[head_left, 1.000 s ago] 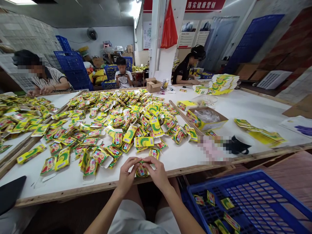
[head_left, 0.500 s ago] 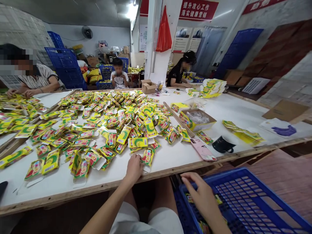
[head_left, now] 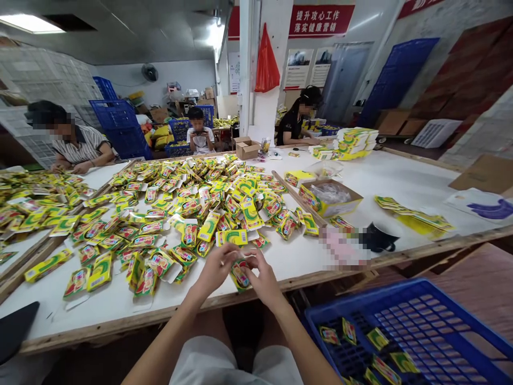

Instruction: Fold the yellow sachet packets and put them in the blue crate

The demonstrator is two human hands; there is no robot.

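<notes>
Small box: yellow-green with a red label, this small box is held up just at the near edge of the table, between both hands.
Right hand: the right hand grips the box from its right side, thumb low on the printed face and fingers bent over the top.
Left hand: the left hand has its fingers bent at the box's upper left corner; how firmly they press I cannot tell.
Loose pile: a broad pile of similar boxes, some with white flaps sticking out, spreads beyond the hands and to the left.
Blue basket: below the table, on the right, a blue basket has several boxes lying apart in its bottom.
Right of the pile: a wooden strip borders it; past that are an open carton with clear plastic inside, a dark mug and fanned flat cartons.
</notes>
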